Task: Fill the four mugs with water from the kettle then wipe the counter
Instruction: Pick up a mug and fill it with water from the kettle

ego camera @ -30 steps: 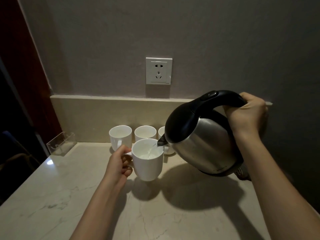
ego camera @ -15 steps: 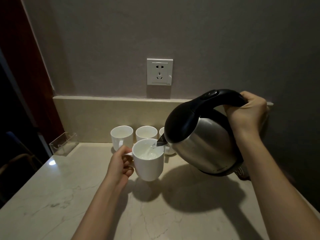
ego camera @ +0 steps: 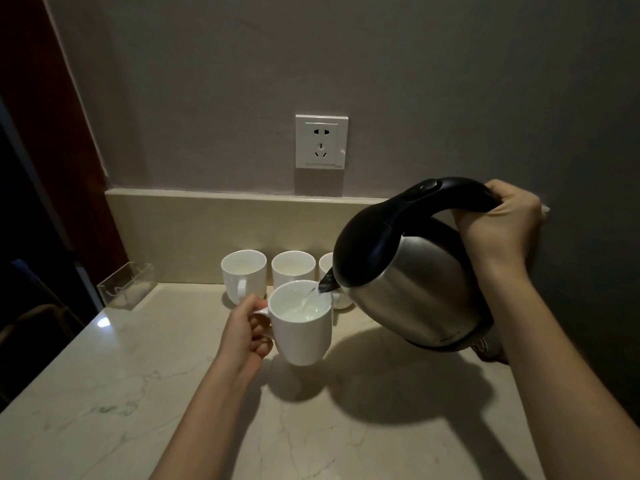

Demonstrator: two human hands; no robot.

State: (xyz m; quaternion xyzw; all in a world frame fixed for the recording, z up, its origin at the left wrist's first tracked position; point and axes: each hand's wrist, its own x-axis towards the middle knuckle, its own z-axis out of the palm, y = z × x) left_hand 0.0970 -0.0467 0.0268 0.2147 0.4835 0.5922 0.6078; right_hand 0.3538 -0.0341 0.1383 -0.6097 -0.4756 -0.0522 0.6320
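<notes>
Kettle [ego camera: 412, 282]: brushed steel body, glossy black plastic handle. Mug [ego camera: 300, 327]: glazed white ceramic. Counter [ego camera: 104, 393]: polished marble.

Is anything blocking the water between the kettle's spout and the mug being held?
Nothing visible. The kettle spout sits just over the rim of the held mug, and water streams straight in. The other mugs stand behind, clear of the stream.

A white wall socket [ego camera: 321, 141] sits on the grey wall [ego camera: 415, 81], above the cream stone upstand [ego camera: 180, 233] that runs along the back edge of the surface. A clear plastic holder [ego camera: 125, 285] stands at the back left corner of the surface, against the upstand. A dark red panel [ego camera: 38, 98] rises beyond the left edge. A dark base [ego camera: 490, 349], partly hidden, lies near the right edge.
</notes>
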